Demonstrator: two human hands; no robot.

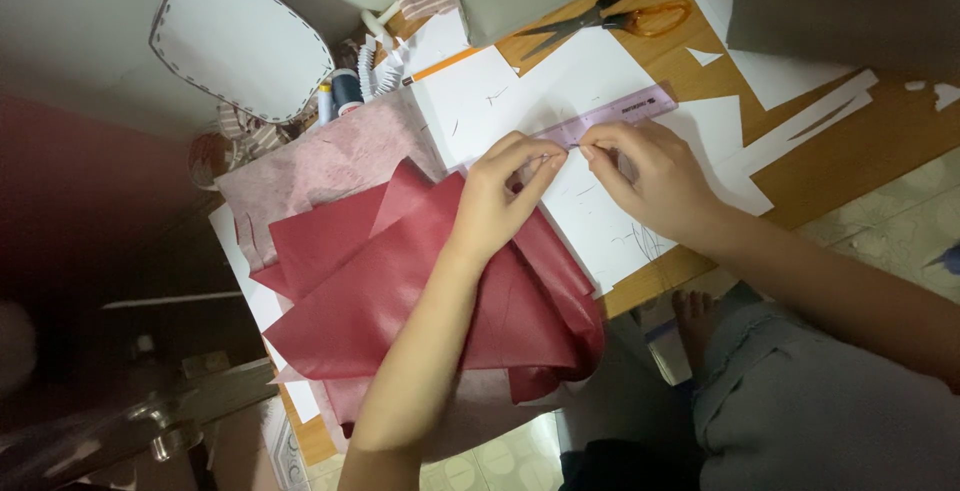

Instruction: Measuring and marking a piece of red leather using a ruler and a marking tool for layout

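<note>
Red leatherette pieces piled on tabletop, left hand resting over them; its fingers pinched at ruler edge; right hand fingers pinched too, something tiny, cannot tell what; white paper underneath; orange scissors far right.

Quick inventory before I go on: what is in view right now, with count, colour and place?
red sheet material: several folded pieces, dark red, near side of the table under the left forearm
pink fabric: one, pale pink, beside and under the red pieces
white paper: several sheets and offcuts, white, across the table
ruler: one, clear violet, on the paper by the fingertips
scissors: one pair, orange handles, far edge
thread spools: at least two, dark and pale, beside the pink fabric
table: one, brown wood
left hand: fingertips pinched, item too small to tell
right hand: fingertips pinched next to the left hand's
</note>
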